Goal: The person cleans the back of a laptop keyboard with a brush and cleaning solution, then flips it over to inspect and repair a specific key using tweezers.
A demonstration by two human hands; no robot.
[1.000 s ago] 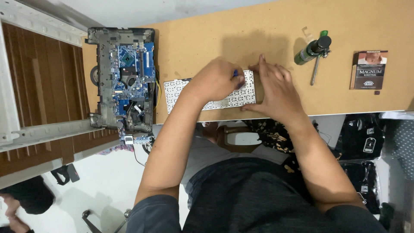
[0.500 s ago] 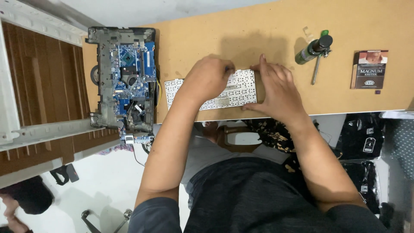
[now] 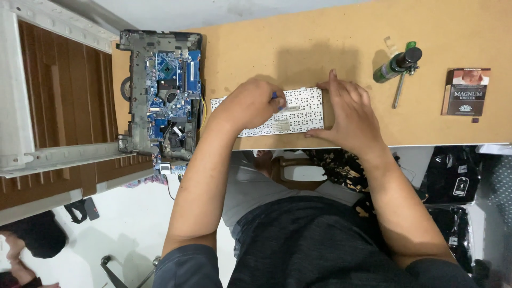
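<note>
A white laptop keyboard [image 3: 301,109] lies back side up near the front edge of the tan table [image 3: 298,37]. My left hand [image 3: 248,104] rests on its left half, fingers curled around a small blue-tipped tool [image 3: 274,96] pressed to the keyboard. At the keyboard's right end my right hand [image 3: 346,112] lies with fingers spread, thumb along the front edge, holding it steady. An opened laptop base [image 3: 162,93] with a bare blue circuit board sits at the table's left end.
A dark green bottle [image 3: 397,64] and a screwdriver [image 3: 401,88] lie to the right of my right hand. Farther right is a dark small box [image 3: 465,92]. A brown wooden door in a white frame [image 3: 58,106] is at left. Black bags [image 3: 453,181] lie under the table.
My left hand has shifted slightly along the keyboard, and the blue tool tip shows again at its fingers. My right hand and the keyboard stay where they were.
</note>
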